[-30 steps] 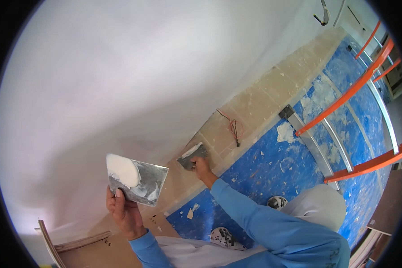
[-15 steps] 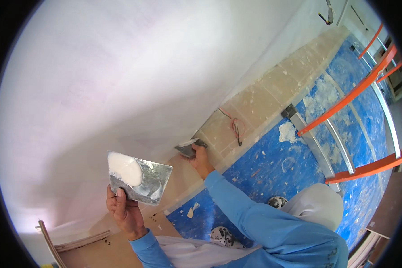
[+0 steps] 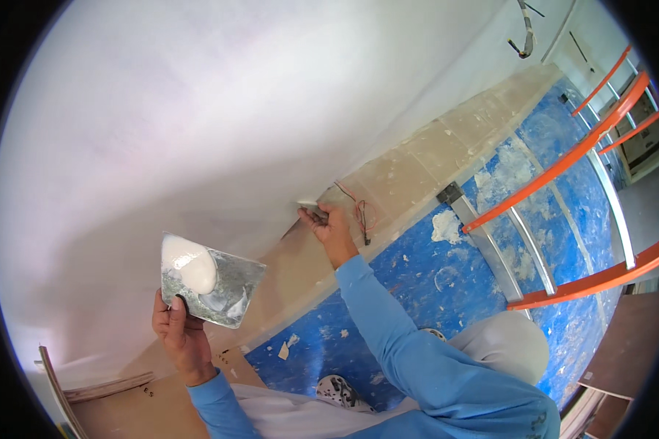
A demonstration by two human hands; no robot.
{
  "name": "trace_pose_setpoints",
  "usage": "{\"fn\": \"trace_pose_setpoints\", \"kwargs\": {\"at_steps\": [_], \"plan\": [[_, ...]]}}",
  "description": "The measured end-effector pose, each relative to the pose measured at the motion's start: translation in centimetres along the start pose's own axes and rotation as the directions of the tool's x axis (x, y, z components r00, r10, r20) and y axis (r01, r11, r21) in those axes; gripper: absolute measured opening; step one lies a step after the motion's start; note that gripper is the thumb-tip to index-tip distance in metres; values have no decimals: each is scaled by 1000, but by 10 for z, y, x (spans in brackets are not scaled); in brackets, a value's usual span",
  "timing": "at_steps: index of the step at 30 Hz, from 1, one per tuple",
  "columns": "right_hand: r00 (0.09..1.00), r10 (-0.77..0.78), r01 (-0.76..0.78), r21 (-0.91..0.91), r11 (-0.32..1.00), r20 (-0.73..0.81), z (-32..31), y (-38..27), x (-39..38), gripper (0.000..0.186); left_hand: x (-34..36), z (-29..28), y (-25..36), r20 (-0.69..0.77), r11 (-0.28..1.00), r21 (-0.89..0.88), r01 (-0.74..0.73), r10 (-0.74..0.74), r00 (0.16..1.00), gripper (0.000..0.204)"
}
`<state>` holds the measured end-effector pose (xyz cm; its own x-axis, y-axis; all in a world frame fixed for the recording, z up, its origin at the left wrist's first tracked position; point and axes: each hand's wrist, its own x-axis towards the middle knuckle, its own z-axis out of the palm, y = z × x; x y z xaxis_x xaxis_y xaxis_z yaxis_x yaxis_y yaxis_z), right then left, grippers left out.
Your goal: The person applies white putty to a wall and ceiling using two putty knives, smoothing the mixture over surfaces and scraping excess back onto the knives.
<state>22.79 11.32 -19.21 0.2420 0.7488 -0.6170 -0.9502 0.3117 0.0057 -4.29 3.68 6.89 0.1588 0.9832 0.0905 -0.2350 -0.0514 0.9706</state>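
I see the two hands well apart. The left hand [image 3: 181,338] grips the lower left corner of a flat metal plate [image 3: 236,276], and white paste [image 3: 190,265] sits by its top left corner. The right hand [image 3: 333,227] pinches what looks like a scraper [image 3: 307,203], mostly hidden, low at the wall [image 3: 198,110], near the floor's [image 3: 425,161] edge. Red wires [image 3: 361,212] lie just beside it

Open room lies between the square grey metal plate [image 3: 231,284] at lower left and the bare right hand [image 3: 334,233] at centre. The smooth white wall [image 3: 234,95] blocks the upper left; the ladder with orange rails and silver rungs [image 3: 556,173] obstructs the right, and the thin red-and-black wire [image 3: 362,216] lies just beside the right hand.
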Motion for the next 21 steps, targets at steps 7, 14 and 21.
{"fn": "trace_pose_setpoints", "kwargs": {"at_steps": [7,14,21], "plan": [[992,-113,116,-59,991,58,45,-67,-10,24,-2,4,-4,-20,1000,-7,-12,12,1000,29],[985,-151,160,-115,980,81,77,-118,-6,17,0,7,-4,89,1000,-17,26,-24,996,32],[986,-166,169,-155,973,33,101,-145,1,18,0,27,-6,-8,999,31,31,-31,999,29]]}}
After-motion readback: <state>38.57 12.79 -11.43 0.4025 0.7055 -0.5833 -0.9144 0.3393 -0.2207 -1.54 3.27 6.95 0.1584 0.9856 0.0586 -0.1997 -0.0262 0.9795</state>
